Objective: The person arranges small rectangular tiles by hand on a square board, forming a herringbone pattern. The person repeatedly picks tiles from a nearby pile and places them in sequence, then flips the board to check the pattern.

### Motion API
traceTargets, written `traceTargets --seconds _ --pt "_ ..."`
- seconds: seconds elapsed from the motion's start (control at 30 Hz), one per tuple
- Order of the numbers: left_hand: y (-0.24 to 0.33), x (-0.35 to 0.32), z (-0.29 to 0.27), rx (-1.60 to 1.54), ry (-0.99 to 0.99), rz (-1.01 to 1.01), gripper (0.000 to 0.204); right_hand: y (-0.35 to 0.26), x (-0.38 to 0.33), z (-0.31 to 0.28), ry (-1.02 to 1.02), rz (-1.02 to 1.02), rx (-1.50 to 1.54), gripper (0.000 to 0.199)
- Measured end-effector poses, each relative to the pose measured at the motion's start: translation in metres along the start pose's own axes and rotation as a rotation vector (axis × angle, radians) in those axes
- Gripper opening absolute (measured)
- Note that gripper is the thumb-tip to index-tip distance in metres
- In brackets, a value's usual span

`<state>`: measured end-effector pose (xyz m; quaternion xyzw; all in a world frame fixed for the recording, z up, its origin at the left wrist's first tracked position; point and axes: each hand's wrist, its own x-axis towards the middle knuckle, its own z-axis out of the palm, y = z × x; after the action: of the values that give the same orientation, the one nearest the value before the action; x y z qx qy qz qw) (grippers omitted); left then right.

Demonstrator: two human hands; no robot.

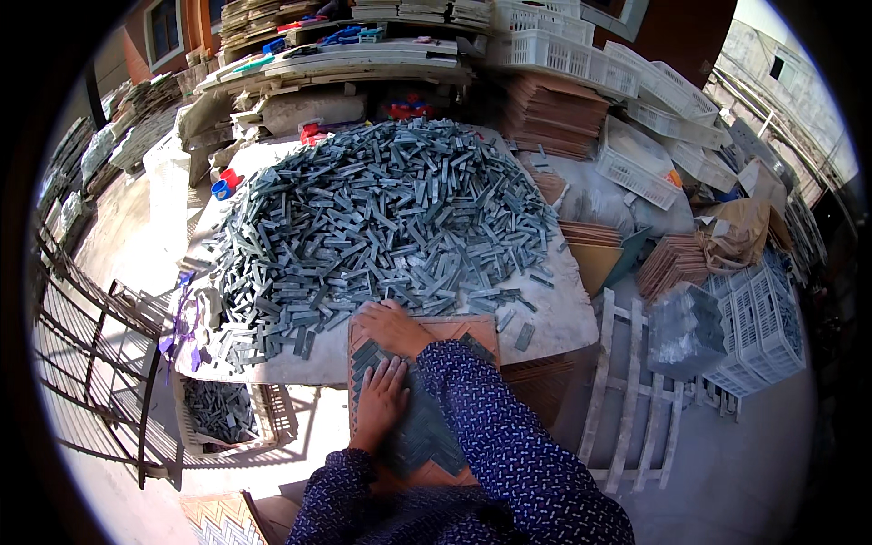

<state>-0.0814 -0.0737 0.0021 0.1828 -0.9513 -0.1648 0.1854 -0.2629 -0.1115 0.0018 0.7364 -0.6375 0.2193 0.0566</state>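
A tan herringbone tray (488, 331) rests against the near edge of the table, partly filled with slim grey-green stone strips (416, 443) set in a zigzag. My left hand (381, 400) lies on the strips at the tray's left side, fingers extended. My right hand (392, 329) crosses to the tray's far left corner, its fingers bent down close to the loose strips; whatever they grip is hidden beneath them. Just beyond both hands spreads a large heap of loose stone strips (381, 218).
A pale table (568, 313) carries the heap. Below left stands a crate (263, 418) of strips; a patterned tray (222, 518) lies nearer. A metal railing (100, 363) runs left. On the right are a wooden pallet (627, 391), white crates (754, 327) and stacked brown trays (554, 109).
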Motion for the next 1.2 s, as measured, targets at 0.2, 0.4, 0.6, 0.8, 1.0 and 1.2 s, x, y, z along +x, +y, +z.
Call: traceTargets --seconds 0.2,0.4,0.6,0.8,1.0,1.2 --pt "0.006 -0.003 -0.007 0.04 0.044 -0.005 0.053 0.067 -0.033 -0.048 -0.057 0.078 -0.359 0.018" --pt "0.009 0.001 -0.006 0.009 0.063 -0.003 0.049 0.09 -0.064 -0.085 0.222 0.503 -0.588 0.018" --pt "-0.006 0.003 -0.006 -0.062 0.051 -0.001 0.043 0.026 -0.106 -0.109 0.346 0.557 0.28 0.025" --pt "-0.037 0.074 -0.022 -0.055 0.015 -0.096 0.026 -0.053 -0.227 -0.117 0.463 0.981 0.681 0.019" --pt "-0.067 0.114 -0.013 -0.049 0.019 0.064 0.024 -0.089 -0.295 -0.12 0.47 1.071 0.658 0.015" --pt "-0.102 0.117 -0.027 0.012 0.043 -0.155 0.042 -0.078 -0.288 -0.127 0.552 1.026 0.578 0.015"
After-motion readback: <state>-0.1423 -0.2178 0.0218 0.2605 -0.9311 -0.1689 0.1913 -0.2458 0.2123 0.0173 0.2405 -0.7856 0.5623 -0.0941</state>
